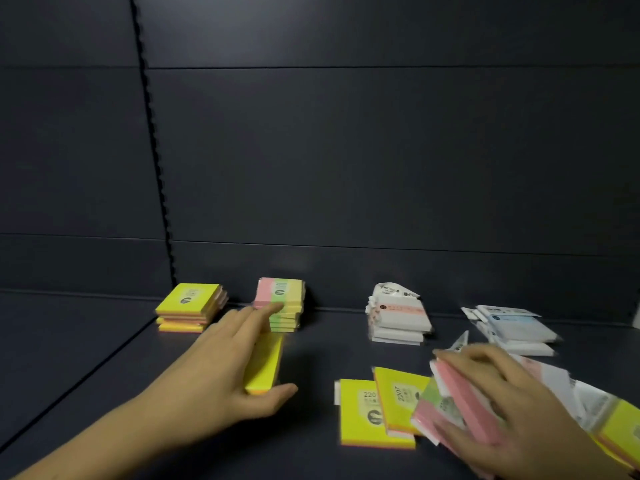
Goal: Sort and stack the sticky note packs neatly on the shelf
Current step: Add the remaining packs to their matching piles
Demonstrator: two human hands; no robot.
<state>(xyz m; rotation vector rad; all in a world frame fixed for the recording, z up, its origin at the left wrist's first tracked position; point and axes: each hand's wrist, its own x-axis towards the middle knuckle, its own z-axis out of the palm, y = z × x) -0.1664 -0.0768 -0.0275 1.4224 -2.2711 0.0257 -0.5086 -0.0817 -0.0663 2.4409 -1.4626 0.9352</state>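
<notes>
My left hand (pixel 225 368) grips a yellow sticky note pack (pixel 265 363) on edge, just in front of the pink-green-yellow stack (pixel 282 303). To the left of that stack stands a yellow stack (pixel 190 306). My right hand (pixel 502 403) holds a pink pack (pixel 464 400) tilted above a loose heap at the front right. Two yellow packs (pixel 367 414) lie flat beside that heap. A white stack with a pink stripe (pixel 398 320) and a white-blue stack (pixel 516 329) stand at the back right.
The dark shelf floor (pixel 104 358) runs to a dark back panel (pixel 346 168) with a slotted upright (pixel 156 168) at the left. More wrapped packs (pixel 595 407) and a yellow pack (pixel 623 434) lie at the right edge.
</notes>
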